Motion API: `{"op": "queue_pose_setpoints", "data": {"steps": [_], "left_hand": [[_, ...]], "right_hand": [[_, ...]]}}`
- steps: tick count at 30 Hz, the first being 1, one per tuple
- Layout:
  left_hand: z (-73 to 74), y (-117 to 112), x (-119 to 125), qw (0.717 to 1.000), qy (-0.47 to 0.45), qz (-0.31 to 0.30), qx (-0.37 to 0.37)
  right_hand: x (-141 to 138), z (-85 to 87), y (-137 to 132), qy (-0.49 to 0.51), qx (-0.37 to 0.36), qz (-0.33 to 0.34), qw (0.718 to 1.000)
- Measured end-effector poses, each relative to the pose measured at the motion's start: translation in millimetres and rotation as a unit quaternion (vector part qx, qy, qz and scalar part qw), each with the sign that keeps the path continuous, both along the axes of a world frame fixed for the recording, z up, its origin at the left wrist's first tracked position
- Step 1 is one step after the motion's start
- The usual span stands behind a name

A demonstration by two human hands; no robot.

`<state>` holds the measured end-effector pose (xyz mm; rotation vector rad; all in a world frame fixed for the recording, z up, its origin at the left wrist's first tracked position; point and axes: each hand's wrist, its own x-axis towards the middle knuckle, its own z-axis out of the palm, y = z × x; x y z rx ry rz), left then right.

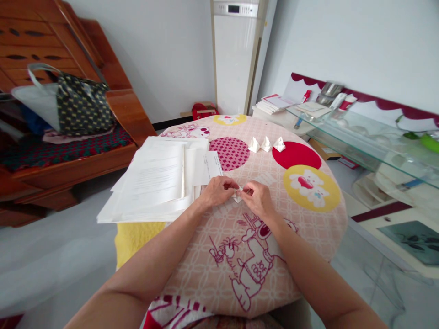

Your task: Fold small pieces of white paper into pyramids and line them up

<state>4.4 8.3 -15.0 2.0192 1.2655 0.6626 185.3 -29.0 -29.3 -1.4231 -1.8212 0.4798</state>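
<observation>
My left hand and my right hand meet over a round table covered with a pink cartoon cloth. Both pinch a small folded piece of white paper between their fingertips, low over the cloth. A thick, spread stack of white paper sheets lies just left of my left hand. Three small folded white paper shapes stand in a row farther back on the table.
A wooden bench with a dark patterned bag stands at the left. A tall white air conditioner is against the back wall. At the right a glass shelf holds papers and small items.
</observation>
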Motion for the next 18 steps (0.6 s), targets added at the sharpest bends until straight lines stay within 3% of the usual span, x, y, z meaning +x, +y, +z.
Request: {"op": "queue_pose_setpoints", "data": {"steps": [6,12,18], "left_hand": [[-1.9,2.2,-2.3,1.000,0.000,-0.009,-0.019],[-2.4,4.2,-5.8,0.999,-0.028,-0.021,-0.035],[-3.5,10.3,-16.7,0.994,-0.053,-0.088,-0.032]], "right_hand": [[1.4,-3.4,3.5,0.008,-0.005,0.025,1.000],[6.4,-6.9,4.8,0.014,0.020,0.005,1.000],[6.4,-7.0,2.2,-0.002,0.022,0.034,0.999]]}}
